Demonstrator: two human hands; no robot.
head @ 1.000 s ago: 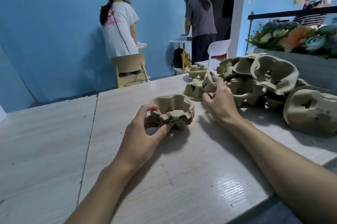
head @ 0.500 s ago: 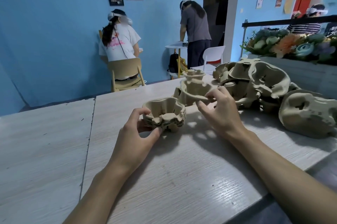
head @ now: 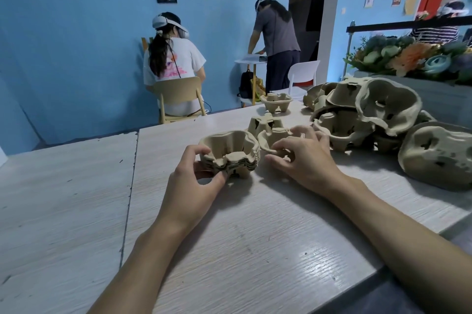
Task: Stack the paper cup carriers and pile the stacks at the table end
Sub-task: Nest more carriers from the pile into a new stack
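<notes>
Both forearms reach forward over the table (head: pixel 229 249). The left hand (head: pixel 194 180) pinches the near rim of the stack of nested carriers (head: pixel 229 152), and just beside it the right hand (head: pixel 304 157) curls its fingers over a single carrier (head: pixel 273 138). Tabletop stretches wide to the left past a seam (head: pixel 130 186); an upright carrier (head: pixel 275 102) sits by the far edge, and a loose heap (head: pixel 370 111) crowds the right.

Two hands (head: pixel 194 180) (head: pixel 304 157), one nested carrier stack (head: pixel 229 152), three people (head: pixel 173 58) (head: pixel 277 32) (head: pixel 444 29), two chairs (head: pixel 178 91) (head: pixel 305 73), loose carriers (head: pixel 383 106) too jumbled to count
</notes>
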